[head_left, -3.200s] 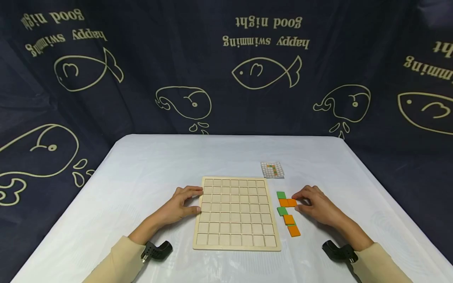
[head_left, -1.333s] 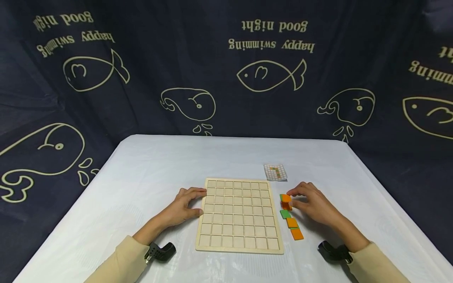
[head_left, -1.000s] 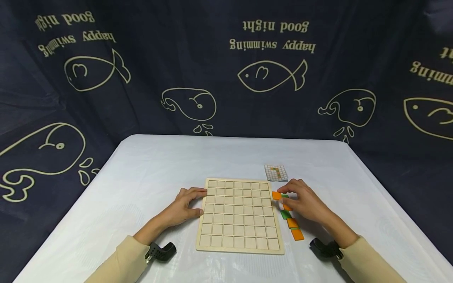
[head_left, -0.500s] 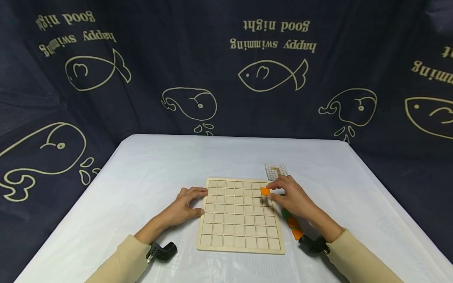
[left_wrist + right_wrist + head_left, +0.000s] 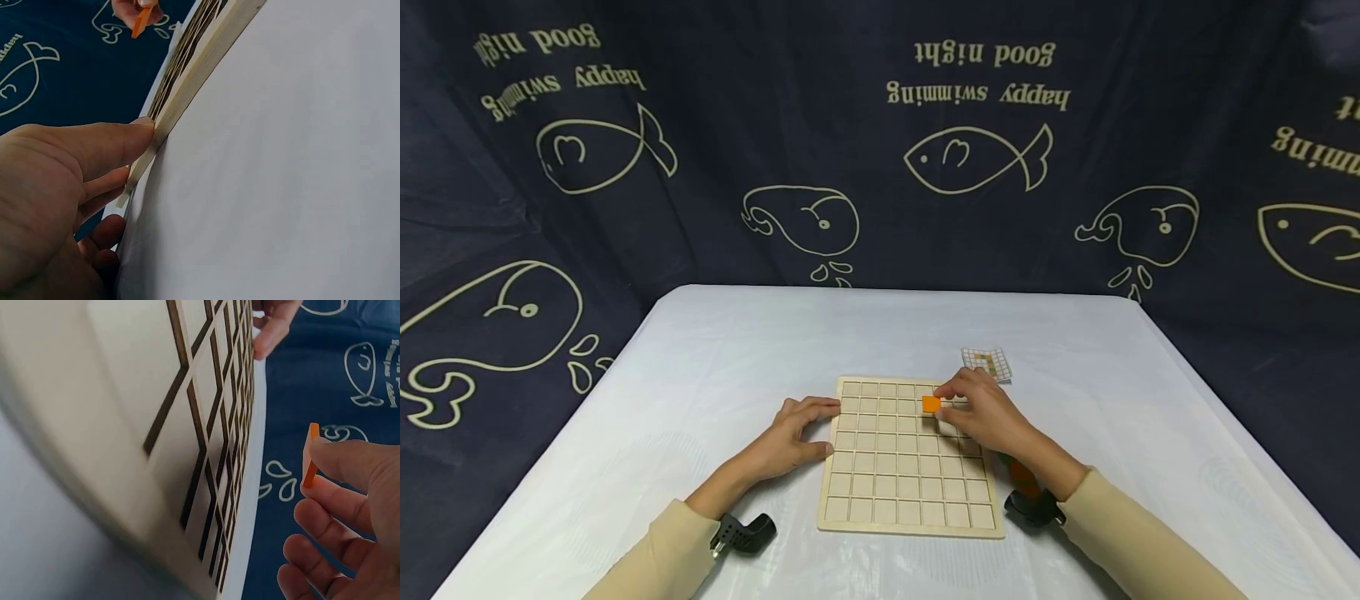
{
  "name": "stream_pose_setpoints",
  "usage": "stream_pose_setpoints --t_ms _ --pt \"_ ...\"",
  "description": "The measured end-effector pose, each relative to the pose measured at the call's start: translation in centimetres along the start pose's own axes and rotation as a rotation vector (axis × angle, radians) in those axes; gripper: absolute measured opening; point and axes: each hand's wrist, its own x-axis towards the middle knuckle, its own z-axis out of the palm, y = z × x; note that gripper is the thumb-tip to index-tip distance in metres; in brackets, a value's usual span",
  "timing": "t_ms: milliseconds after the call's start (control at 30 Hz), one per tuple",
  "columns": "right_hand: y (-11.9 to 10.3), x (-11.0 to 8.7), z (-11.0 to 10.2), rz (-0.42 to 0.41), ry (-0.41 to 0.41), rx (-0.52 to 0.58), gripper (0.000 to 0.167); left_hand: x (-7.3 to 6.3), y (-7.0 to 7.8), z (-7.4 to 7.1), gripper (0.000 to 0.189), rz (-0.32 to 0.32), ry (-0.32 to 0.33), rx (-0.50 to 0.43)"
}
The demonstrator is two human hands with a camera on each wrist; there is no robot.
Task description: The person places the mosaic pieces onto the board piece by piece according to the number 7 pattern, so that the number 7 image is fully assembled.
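My right hand (image 5: 985, 408) pinches a small orange square tile (image 5: 931, 404) between thumb and fingers, above the far right part of a wooden grid board (image 5: 910, 529). In the right wrist view the tile (image 5: 314, 430) is held by its edges, clear of the board's surface. At the board's left edge rests my left hand (image 5: 786, 437), thumb and fingertips touching the rim. The left wrist view shows that thumb (image 5: 119, 144) against the side of the board (image 5: 200, 69). All visible squares of the grid are bare.
Beyond the board's far right corner lies a printed grid card (image 5: 996, 364), partly behind my right hand. Orange and green tiles (image 5: 1022, 477) lie right of the board, mostly hidden by my right forearm. A dark printed cloth (image 5: 880, 233) hangs behind the white table (image 5: 737, 333).
My right hand has picked the orange tile up from the group on the right and carried it leftward over the board. The left hand stays at the board's edge.
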Motion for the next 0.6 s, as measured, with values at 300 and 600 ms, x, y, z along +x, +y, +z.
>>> stream_pose_setpoints --t_ms 300,600 --pt "-1.1 1.4 0.7 -0.006 -0.039 -0.005 0.019 0.0 0.1 0.0 0.053 -0.002 -0.001 0.004" --pt "-1.9 2.5 1.6 -0.023 -0.048 -0.012 0.019 0.0 0.0 0.1 0.054 -0.004 0.010 0.000"
